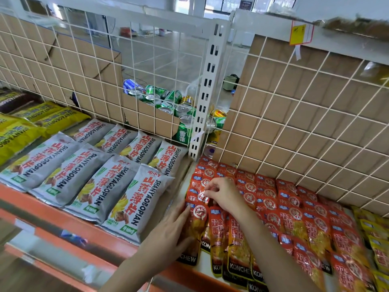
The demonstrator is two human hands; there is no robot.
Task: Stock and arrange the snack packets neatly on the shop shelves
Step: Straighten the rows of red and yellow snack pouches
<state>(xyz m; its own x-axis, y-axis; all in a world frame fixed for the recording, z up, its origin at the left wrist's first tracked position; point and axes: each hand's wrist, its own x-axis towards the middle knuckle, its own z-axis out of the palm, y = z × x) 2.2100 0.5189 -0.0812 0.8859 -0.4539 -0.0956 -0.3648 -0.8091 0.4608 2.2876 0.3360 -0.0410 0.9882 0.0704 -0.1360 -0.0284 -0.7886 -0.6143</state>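
Rows of small red snack packets [292, 209] cover the right shelf. My left hand [168, 230] lies flat with straight fingers against the left side of the front-left red packet [194, 226]. My right hand [223, 194] pinches the top edge of a red packet [203, 196] in the leftmost column, just behind that one. Grey SHANYAOBOPIAN packets [92, 173] lie in two rows on the left shelf.
Yellow packets [31, 123] lie at the far left, more yellow ones [376, 234] at the far right. A white wire grid [294, 114] backed with cardboard stands behind. Drink cans [168, 102] fill a box beyond the white upright post [207, 91]. An orange shelf edge [63, 218] runs along the front.
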